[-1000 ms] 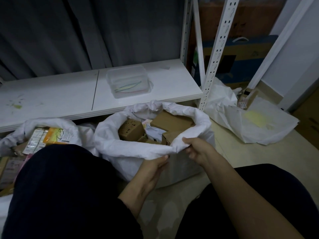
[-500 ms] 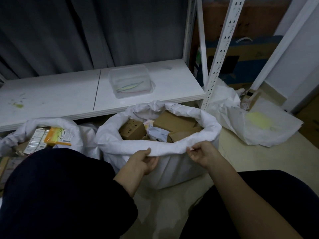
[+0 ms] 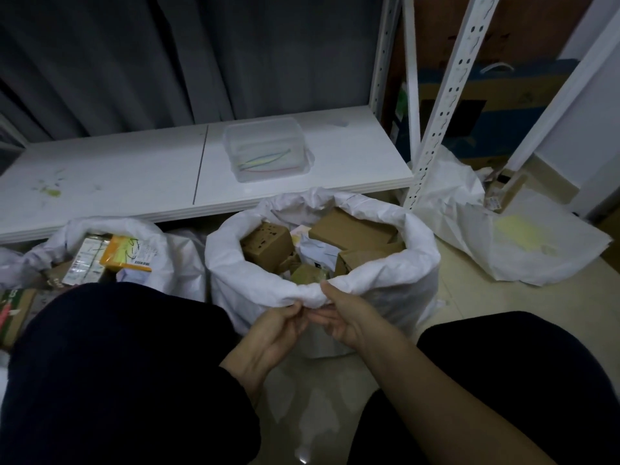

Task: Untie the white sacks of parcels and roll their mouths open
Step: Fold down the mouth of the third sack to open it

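Sacks of white woven plastic stand on the tiled floor before a low white shelf; the middle sack, mouth open, looks heavy with cardboard boxes, its cloth thin, soft and likely slippery. Its rolled rim gives the firmest hold. Both the left hand and right hand are closed, pinching the near rim side by side. Dim room, grey curtain behind.

Matt, seemingly woven-plastic sack; cardboard parcels
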